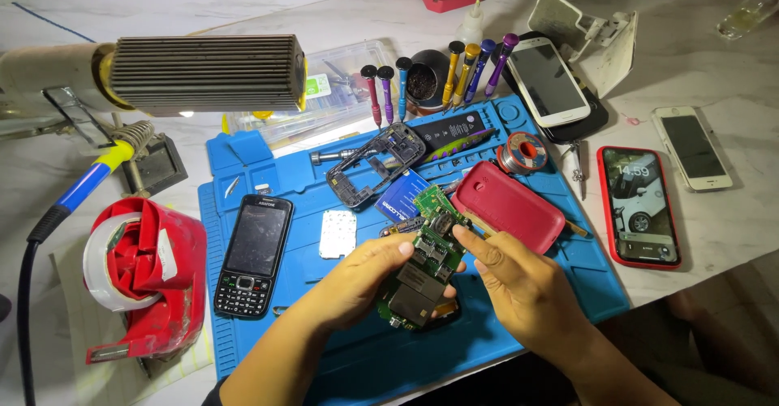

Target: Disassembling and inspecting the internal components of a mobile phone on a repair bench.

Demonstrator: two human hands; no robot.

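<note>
Both forearms enter from the lower edge of the head view, bare, converging toward centre. Left hand (pixel 357 280): palm turned inward and partly up, fingers curled underneath, thumb laid across the top and pointing right; closed in a holding grip. Left wrist roughly straight, forearm running down and left. Right hand (pixel 523 280): back of hand facing the camera, index finger extended up and left with its tip close to the left thumb, other fingers loosely bent; not gripping. Right forearm angles down and right, partly in shadow.
</note>
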